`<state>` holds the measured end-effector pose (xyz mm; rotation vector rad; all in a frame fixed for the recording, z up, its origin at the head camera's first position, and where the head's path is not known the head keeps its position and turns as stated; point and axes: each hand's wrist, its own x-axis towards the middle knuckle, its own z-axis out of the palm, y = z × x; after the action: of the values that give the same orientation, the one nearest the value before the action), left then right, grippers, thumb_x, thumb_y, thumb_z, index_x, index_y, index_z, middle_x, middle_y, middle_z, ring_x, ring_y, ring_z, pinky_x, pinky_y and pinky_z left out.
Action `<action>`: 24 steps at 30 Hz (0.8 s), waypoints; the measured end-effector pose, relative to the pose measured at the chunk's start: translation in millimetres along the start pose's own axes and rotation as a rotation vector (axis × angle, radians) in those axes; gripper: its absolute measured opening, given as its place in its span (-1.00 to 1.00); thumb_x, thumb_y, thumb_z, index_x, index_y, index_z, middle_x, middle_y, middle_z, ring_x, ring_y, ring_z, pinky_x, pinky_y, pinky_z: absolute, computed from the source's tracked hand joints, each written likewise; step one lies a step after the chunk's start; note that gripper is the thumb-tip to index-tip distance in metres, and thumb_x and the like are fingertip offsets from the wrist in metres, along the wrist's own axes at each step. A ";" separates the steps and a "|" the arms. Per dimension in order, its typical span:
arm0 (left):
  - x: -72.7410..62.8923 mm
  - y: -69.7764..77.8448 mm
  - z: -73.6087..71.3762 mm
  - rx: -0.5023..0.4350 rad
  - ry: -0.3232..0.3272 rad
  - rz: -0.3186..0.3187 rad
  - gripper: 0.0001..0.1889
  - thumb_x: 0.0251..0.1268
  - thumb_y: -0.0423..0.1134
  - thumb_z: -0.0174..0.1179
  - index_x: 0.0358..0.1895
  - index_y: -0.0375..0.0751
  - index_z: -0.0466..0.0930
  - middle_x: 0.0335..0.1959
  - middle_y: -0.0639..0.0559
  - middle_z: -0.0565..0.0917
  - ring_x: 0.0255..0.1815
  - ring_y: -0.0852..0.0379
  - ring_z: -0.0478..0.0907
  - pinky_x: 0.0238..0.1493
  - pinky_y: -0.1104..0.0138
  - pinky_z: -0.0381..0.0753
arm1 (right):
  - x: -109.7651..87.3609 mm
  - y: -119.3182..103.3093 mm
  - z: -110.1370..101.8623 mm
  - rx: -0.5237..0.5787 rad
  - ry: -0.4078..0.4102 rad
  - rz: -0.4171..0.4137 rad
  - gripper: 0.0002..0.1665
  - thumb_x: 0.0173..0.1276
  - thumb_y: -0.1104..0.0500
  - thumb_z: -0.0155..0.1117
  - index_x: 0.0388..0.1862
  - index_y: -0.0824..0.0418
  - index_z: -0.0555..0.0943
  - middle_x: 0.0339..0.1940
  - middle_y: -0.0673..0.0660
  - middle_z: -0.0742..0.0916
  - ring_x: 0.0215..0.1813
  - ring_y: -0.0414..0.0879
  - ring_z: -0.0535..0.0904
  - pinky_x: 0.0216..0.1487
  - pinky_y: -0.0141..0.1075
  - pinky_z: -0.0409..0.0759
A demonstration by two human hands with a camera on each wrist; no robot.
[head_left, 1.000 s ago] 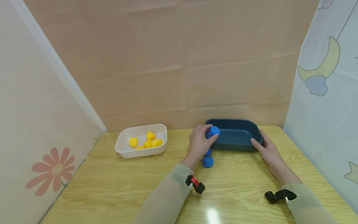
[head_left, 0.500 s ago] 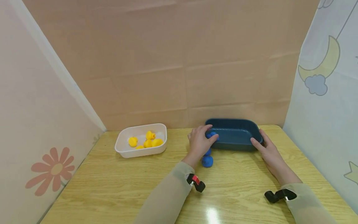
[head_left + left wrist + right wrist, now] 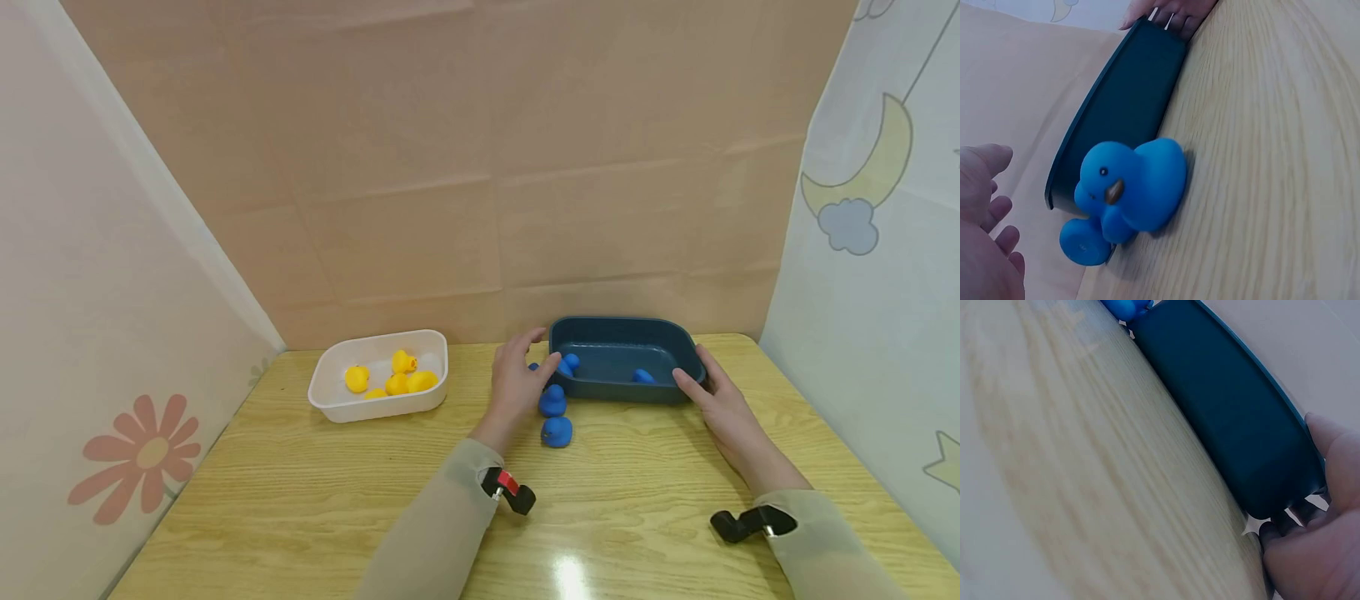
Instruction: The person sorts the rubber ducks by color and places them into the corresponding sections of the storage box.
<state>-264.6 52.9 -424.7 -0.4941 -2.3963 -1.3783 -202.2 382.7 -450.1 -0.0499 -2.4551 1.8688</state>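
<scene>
My left hand [image 3: 516, 379] is just left of the dark blue tray [image 3: 626, 392], its fingers apart and nothing between them. In the left wrist view those fingers [image 3: 999, 212] are away from the blue rubber ducks. One blue duck [image 3: 557, 432] and another blue duck [image 3: 553, 402] stand on the table before the tray. A further blue duck [image 3: 533, 367] is mostly hidden behind my left hand. Inside the tray lie a blue duck [image 3: 572, 362] at the left end and one farther right [image 3: 642, 377]. My right hand [image 3: 723, 412] grips the tray's right end, thumb over the rim.
A white tray [image 3: 322, 400] with several yellow rubber ducks [image 3: 357, 379] stands to the left on the wooden table [image 3: 360, 500]. A brown paper-like backdrop [image 3: 390, 208] rises behind the trays, with printed panels on both sides.
My left hand lowered a blue duck into the dark blue tray, released it and drew back left. A blue duck now shows farther right in the tray. My right hand stays put.
</scene>
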 end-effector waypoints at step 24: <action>-11.9 -36.0 -11.1 -0.015 -0.152 -0.094 -0.45 0.59 -0.15 0.42 0.55 -0.14 0.59 0.50 -0.05 0.62 0.45 -0.15 0.50 0.44 -0.03 0.54 | -6.0 -1.5 -1.3 -0.008 -0.003 0.005 0.13 0.78 -0.21 0.11 0.85 -0.13 -0.45 0.83 0.11 -0.41 0.79 0.25 -0.54 0.74 0.22 -0.36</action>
<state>-269.1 24.8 -451.9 -0.5133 -2.5617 -1.4465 -196.1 383.1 -448.4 -0.0528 -2.4668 1.8623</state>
